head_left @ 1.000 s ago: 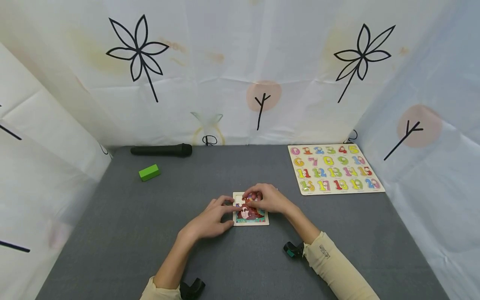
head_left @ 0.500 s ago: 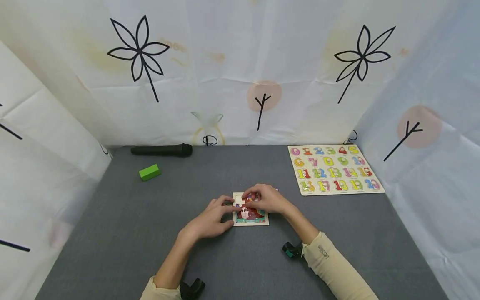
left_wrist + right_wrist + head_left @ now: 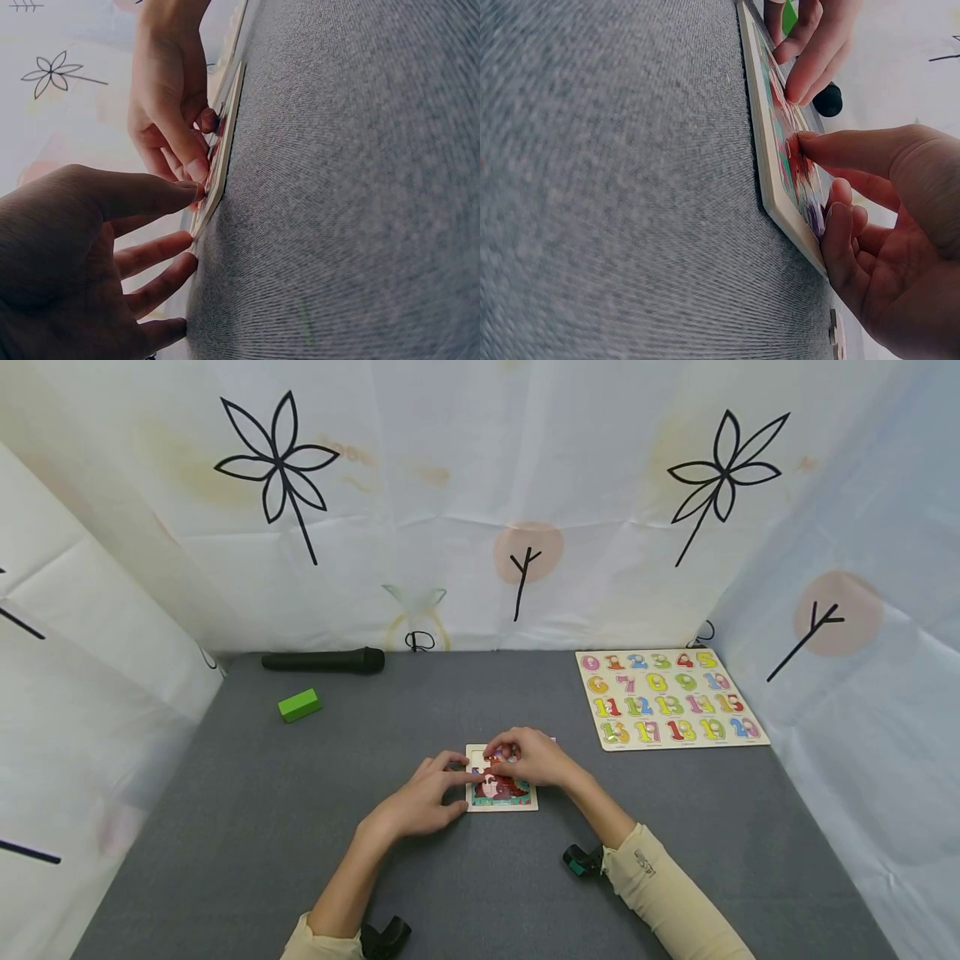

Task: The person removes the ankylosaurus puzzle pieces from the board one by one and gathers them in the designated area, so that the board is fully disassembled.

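A small square wooden jigsaw puzzle [image 3: 501, 807], with a red-brown picture on it, lies flat in the middle of the table. At its left edge is my left hand [image 3: 425, 795], its fingers extended; the index fingertip rests on the picture and the thumb touches the near left corner. Reaching over from the right, my right hand [image 3: 542, 757] pinches a reddish puzzle piece between thumb and fingers, at the board's surface. Much of the piece is hidden by the fingers. In the right wrist view the right thumb [image 3: 855, 150] touches the picture and the other fingers are curled.
Back right lies a wooden number board [image 3: 672, 700]. A green block [image 3: 299, 705] and a black microphone [image 3: 322, 661] are at the back left. Beyond the puzzle, the edge of a loose wooden piece [image 3: 837, 335] shows in the right wrist view. White cloth walls surround the grey table.
Both hands stay at the puzzle almost unmoved. The right forearm has shifted very slightly to the left.
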The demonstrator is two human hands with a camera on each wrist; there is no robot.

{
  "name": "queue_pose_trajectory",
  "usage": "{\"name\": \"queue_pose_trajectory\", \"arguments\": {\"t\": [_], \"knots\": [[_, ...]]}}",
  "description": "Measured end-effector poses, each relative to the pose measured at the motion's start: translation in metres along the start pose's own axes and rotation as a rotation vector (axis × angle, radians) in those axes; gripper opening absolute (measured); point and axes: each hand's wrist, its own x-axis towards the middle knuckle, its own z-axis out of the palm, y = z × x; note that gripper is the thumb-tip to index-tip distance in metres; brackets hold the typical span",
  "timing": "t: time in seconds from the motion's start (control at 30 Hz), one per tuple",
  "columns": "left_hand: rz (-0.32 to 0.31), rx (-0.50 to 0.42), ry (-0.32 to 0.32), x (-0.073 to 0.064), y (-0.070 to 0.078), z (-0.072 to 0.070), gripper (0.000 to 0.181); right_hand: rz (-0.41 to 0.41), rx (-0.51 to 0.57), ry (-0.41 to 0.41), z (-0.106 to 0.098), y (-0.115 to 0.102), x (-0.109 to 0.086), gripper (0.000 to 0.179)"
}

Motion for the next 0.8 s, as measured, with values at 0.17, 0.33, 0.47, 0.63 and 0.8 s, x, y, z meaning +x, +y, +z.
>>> {"name": "queue_pose_trajectory", "arguments": {"t": [0.17,0.33,0.47,0.63,0.8], "knots": [[-0.004,0.002,0.000,0.0008,-0.0013,0.0007,0.043,0.000,-0.004,0.010,0.0009,0.0012,0.0001,0.020],[-0.009,-0.003,0.000,0.0009,-0.0010,0.0006,0.043,0.003,0.001,0.021,0.0015,0.0015,-0.0004,0.020],[-0.007,-0.005,0.001,0.0005,0.0009,0.0003,0.043,0.013,-0.001,0.026,0.0014,0.0005,-0.0015,0.020],[-0.010,-0.006,0.003,0.0002,0.0023,0.0006,0.043,0.021,-0.004,0.025,0.0014,-0.0006,-0.0022,0.020],[-0.025,-0.005,0.002,0.0007,0.0019,0.0017,0.043,0.009,-0.005,0.027,0.0017,-0.0007,-0.0020,0.020]]}}
